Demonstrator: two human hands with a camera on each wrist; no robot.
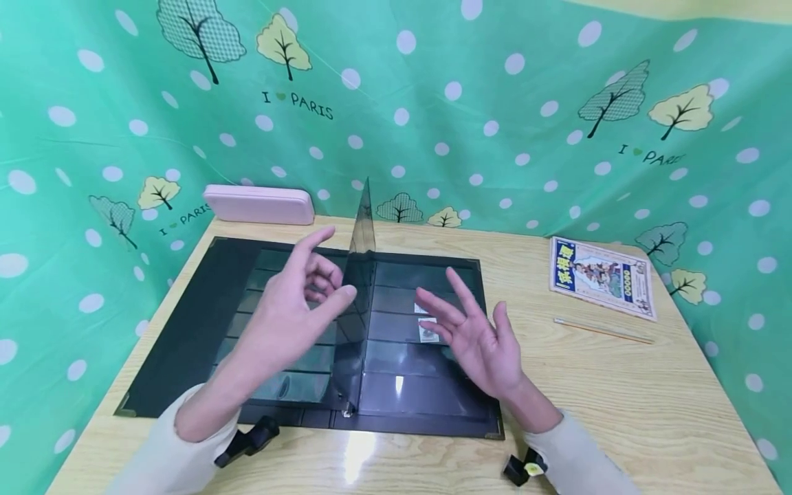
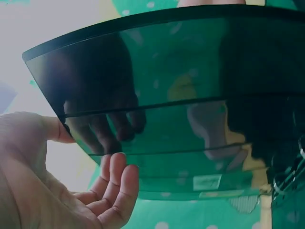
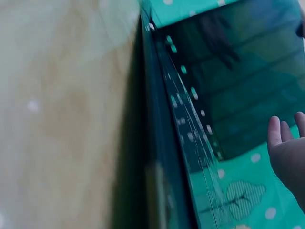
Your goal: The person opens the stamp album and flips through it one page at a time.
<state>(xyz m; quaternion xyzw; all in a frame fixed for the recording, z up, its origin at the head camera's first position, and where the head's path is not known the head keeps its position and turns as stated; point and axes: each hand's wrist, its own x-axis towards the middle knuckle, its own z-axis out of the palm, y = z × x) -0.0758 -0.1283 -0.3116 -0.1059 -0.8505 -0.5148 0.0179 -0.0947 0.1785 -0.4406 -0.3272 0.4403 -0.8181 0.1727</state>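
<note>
A black stamp album (image 1: pixel 433 392) lies spread on the table, with one dark see-through page (image 1: pixel 361 268) standing upright at its middle. My left hand (image 1: pixel 291 302) is at this page's free edge. Its thumb touches the edge in the left wrist view, while the other fingers (image 2: pixel 116 188) bend loosely in front of the sheet. To the right of the page hovers my right hand (image 1: pixel 479 337), fingers spread, holding nothing. Beside its fingertips, a small pale stamp-like piece (image 1: pixel 428 331) sits in a pocket strip, with another partly hidden above it.
A pink case (image 1: pixel 260 204) stands at the back left. On the right lie a colourful booklet (image 1: pixel 603 276) and a pencil (image 1: pixel 603 331). Green dotted cloth (image 1: pixel 433 117) hangs behind the wooden table (image 1: pixel 619 405).
</note>
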